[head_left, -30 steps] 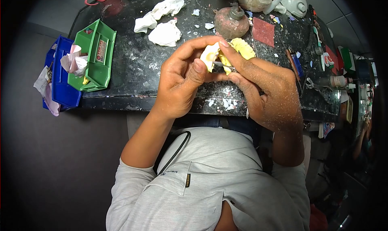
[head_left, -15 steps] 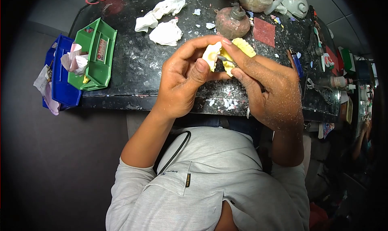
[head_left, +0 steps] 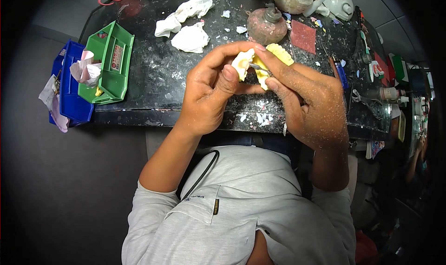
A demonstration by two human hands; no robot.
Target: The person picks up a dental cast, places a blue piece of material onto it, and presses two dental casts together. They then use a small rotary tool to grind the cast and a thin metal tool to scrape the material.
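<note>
Between its thumb and index finger my left hand [head_left: 209, 91] holds a small pale yellow-and-white cast piece [head_left: 242, 64]. My right hand [head_left: 311, 95], dusted with pale powder, is closed round a thin metal tool [head_left: 255, 66] whose tip meets the piece's right side. Beside and partly behind the right fingers shows a brighter yellow cast [head_left: 279, 54] with a ridged edge; which hand supports it is hard to tell. Both hands are raised above the front edge of the black table [head_left: 148, 84].
Green [head_left: 121, 81] and blue [head_left: 76, 100] bins stand at the left. Crumpled white tissue [head_left: 190, 37] lies behind my hands. Farther right are a dusty round burner [head_left: 267, 26], a red square sheet [head_left: 303, 36] and hand tools. White crumbs [head_left: 264, 119] lie near the front edge.
The pale cast piece has tilted slightly in my left fingers, and the tool tip has shifted a little against it. Both hands are otherwise in almost the same place.
</note>
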